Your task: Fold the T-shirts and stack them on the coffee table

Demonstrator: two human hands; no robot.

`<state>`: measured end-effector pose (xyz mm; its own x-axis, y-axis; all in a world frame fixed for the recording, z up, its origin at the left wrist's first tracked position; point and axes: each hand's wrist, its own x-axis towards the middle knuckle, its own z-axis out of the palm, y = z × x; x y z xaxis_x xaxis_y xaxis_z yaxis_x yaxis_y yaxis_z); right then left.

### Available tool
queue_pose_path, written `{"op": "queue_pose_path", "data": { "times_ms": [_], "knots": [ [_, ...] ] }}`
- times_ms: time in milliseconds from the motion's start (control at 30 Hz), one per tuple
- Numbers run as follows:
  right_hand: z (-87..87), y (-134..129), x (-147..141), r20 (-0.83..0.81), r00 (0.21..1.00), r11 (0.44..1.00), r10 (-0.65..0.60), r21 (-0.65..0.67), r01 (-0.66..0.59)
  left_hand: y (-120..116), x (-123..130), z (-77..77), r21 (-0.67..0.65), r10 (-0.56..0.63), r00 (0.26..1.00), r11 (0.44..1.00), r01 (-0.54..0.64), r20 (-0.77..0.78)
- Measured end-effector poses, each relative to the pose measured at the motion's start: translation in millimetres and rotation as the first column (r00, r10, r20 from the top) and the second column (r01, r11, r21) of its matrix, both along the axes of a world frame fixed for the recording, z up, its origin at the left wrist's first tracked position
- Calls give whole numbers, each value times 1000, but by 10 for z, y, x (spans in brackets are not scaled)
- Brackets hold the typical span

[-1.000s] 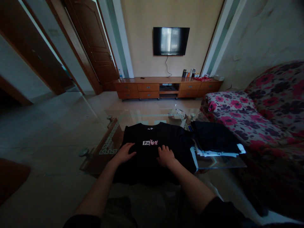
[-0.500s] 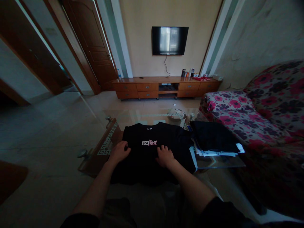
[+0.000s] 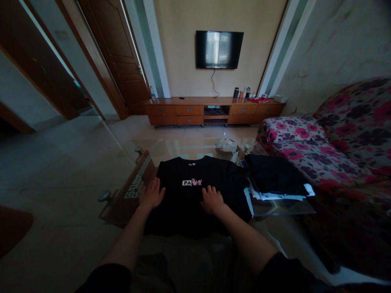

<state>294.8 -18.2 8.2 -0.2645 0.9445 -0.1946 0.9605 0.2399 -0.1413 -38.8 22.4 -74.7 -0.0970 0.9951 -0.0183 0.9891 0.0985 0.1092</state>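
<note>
A black T-shirt (image 3: 183, 211) with a white and pink chest print lies spread on the glass table (image 3: 284, 208), its neckline toward the far side. My left hand (image 3: 152, 194) rests at the shirt's left edge, fingers spread and holding nothing. On the fabric just below and right of the print lies my right hand (image 3: 211, 199), its fingers apart and slightly bent, with nothing gripped. To the right, a stack of folded clothes (image 3: 273, 175) has a black piece on top and white layers beneath.
Beyond the table stands a wooden cabinet (image 3: 189, 110) with bottles and cans, under a wall-mounted television (image 3: 219, 49). A flowered sofa (image 3: 324, 158) is at the right. Crumpled white material (image 3: 227, 144) shows near the table's far edge.
My left hand has shifted slightly left, and its bent fingers have straightened and spread. My right hand has stayed at nearly the same spot on the shirt.
</note>
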Motion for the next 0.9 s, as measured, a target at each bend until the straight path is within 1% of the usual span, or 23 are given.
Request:
{"op": "queue_pose_path", "data": {
  "times_ms": [133, 267, 333, 400, 433, 500, 567, 633, 700, 733, 800, 900],
  "knots": [
    [3, 4, -4, -3, 1000, 1000, 0, 2, 0, 6, 23, 14, -26, 73, 997, 997, -73, 11],
    [-19, -1, -5, -9, 1000, 1000, -7, 5, 7, 10, 19, 2, -36, 96, 995, 995, -94, 41],
    [-33, -8, -6, -12, 1000, 1000, -18, -4, 18, 39, 30, 8, -66, 124, 991, 991, -120, 58],
    [-44, -20, -9, -13, 1000, 1000, -23, -13, 23, 115, 64, 39, -87, 177, 983, 981, -171, 56],
    [-49, -27, -10, -13, 1000, 1000, -22, -14, 22, 174, 89, 63, -76, 201, 978, 977, -197, 47],
    [-61, -40, -12, -11, 1000, 1000, -21, -11, 21, 331, 144, 116, 2, 219, 976, 976, -219, 19],
    [-76, -47, -11, -6, 1000, 1000, -21, -5, 21, 523, 185, 153, 94, 161, 987, 983, -159, -10],
    [-93, -42, -9, -5, 1000, 1000, -20, 5, 20, 722, 194, 151, 133, 59, 998, 990, -54, -31],
    [-106, -25, -7, -6, 1000, 1000, -15, 15, 16, 903, 166, 106, 151, -16, 999, 988, 21, -37],
    [-109, -12, -8, -6, 1000, 1000, -13, 15, 13, 985, 142, 74, 164, -28, 999, 986, 34, -34],
    [-110, 17, -15, 0, 1000, 1000, -15, 8, 15, 1127, 87, 9, 172, -28, 999, 985, 31, -19],
    [-107, 64, -37, 4, 1000, 1000, -18, 10, 18, 1299, 27, -42, 103, -17, 1000, 995, 18, -10]
  ]
}}
